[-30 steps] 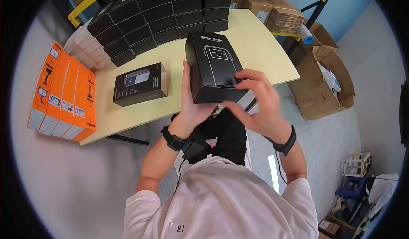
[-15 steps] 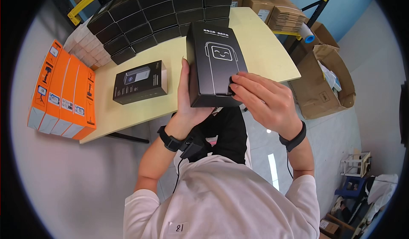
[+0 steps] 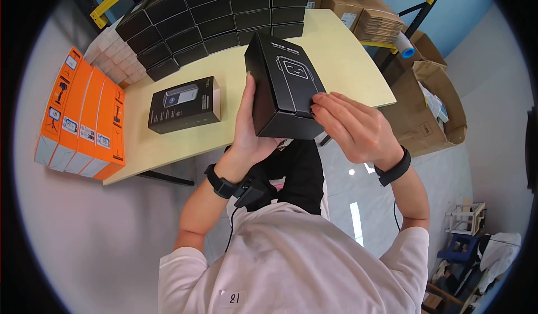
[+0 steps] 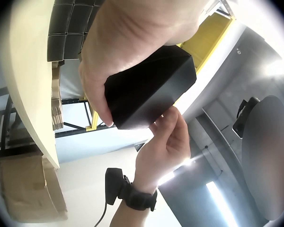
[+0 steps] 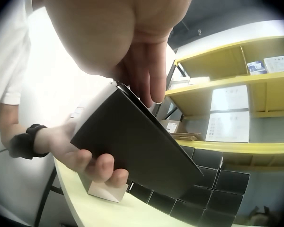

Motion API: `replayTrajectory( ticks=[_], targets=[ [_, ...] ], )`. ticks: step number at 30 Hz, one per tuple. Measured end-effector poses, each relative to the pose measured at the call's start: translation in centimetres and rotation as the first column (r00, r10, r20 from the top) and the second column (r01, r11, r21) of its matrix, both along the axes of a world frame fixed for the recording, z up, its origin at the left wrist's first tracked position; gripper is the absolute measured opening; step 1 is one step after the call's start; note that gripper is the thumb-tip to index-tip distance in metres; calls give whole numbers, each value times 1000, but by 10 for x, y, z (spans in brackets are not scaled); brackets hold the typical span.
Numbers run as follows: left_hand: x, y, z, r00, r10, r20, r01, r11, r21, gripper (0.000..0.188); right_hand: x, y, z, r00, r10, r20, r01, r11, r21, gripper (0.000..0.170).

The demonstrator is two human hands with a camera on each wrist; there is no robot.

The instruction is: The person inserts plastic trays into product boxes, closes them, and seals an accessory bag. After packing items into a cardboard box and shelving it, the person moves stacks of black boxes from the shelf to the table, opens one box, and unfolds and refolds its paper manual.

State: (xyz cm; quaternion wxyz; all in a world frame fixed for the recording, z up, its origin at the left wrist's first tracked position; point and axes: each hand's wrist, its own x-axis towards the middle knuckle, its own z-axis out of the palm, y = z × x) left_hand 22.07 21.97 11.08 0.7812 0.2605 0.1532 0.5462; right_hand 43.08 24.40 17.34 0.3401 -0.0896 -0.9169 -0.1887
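Note:
A black box (image 3: 280,90) with a smiling-face line drawing on its top is held up in front of the table, tilted. My left hand (image 3: 246,123) grips it from the left and below, thumb along its side; in the right wrist view the left fingers (image 5: 104,168) curl over its dark side. At the near right corner, the fingertips of my right hand (image 3: 356,123) lie on the top by the edge. The left wrist view has the right thumb and fingers (image 4: 168,127) pinching close at the box's edge. A thin gap shows along one edge in the right wrist view.
Another black box (image 3: 185,104) with a product picture lies on the pale table (image 3: 342,67). Black boxes (image 3: 218,22) are stacked at the back, orange boxes (image 3: 84,118) stand at the left, and an open carton (image 3: 431,107) stands right of the table.
My right hand has come from the box's near end onto its near right corner, fingers now closer together. The box has shifted and tilted slightly. The left hand keeps its grip.

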Motion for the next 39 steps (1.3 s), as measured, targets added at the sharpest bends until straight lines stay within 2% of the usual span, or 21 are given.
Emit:
replayTrajectory(
  ticks=[2, 6, 11, 13, 14, 16, 19, 20, 22, 26, 29, 31, 32, 33, 35, 36, 37, 39],
  targets=[
    [3, -2, 7, 999, 36, -41, -38, 998, -50, 73, 1, 4, 0, 1000, 3, -6, -3, 999, 40, 25],
    [-1, 3, 2, 1000, -8, -17, 8, 1000, -3, 73, 2, 8, 2, 1000, -8, -5, 8, 997, 82, 24],
    [5, 4, 6, 997, 80, -2, -80, 995, -63, 71, -3, 13, -4, 1000, -17, -20, 19, 993, 118, 26],
    [5, 2, 5, 996, 93, 2, -93, 995, -48, 71, -6, 9, -7, 993, -70, -100, 63, 996, -64, 34],
    [4, 2, 5, 994, 108, 6, -107, 994, -38, 70, -7, 7, -6, 993, -68, -99, 62, 996, -60, 34],
    [2, 3, 5, 995, 102, 7, -102, 995, -20, 70, -10, 2, -4, 967, -166, -191, 89, 930, -357, 47],
    [4, 1, 5, 996, 85, 7, -85, 996, -5, 70, -14, 7, -4, 977, -137, -164, 60, 913, -402, 56],
    [5, 0, 6, 997, 76, 6, -76, 997, -6, 70, -14, 7, -4, 976, -140, -165, 63, 913, -402, 56],
    [4, 1, 2, 998, 51, 35, -50, 999, -14, 68, -14, 8, -3, 991, -132, -21, 115, 921, -371, 56],
    [2, 1, -3, 998, 3, 69, 0, 999, -47, 65, -14, 10, -17, 991, -132, 13, 126, 898, -422, 52],
    [3, 1, -11, 995, -1, 101, 10, 997, -80, 64, -9, 16, -16, 990, -122, -68, 86, 916, -391, 46],
    [2, 4, -25, 989, -32, 144, 41, 998, -57, 65, 0, 23, 0, 969, -170, -180, 32, 808, -589, 38],
    [1, 4, -31, 981, -70, 181, 79, 996, -42, 65, -8, 22, 5, 972, -145, -187, 33, 867, -498, 28],
    [-1, 5, -34, 981, -79, 178, 87, 995, -40, 65, -6, 24, 8, 970, -152, -190, 39, 867, -496, 28],
    [-1, 6, -34, 976, -95, 194, 108, 992, -58, 65, -3, 32, 15, 933, -195, -302, -26, 802, -597, 21],
    [-1, 6, -37, 976, -94, 195, 107, 993, -58, 65, -3, 39, 23, 884, -244, -399, -30, 821, -570, 18],
    [-1, 6, -42, 972, -101, 213, 121, 989, -84, 65, -3, 47, 28, 821, -338, -459, -10, 797, -604, 21],
    [-2, 5, -43, 969, -110, 221, 137, 985, -109, 66, 4, 78, 32, 697, -279, -661, -322, 702, -636, 28]
  ],
)
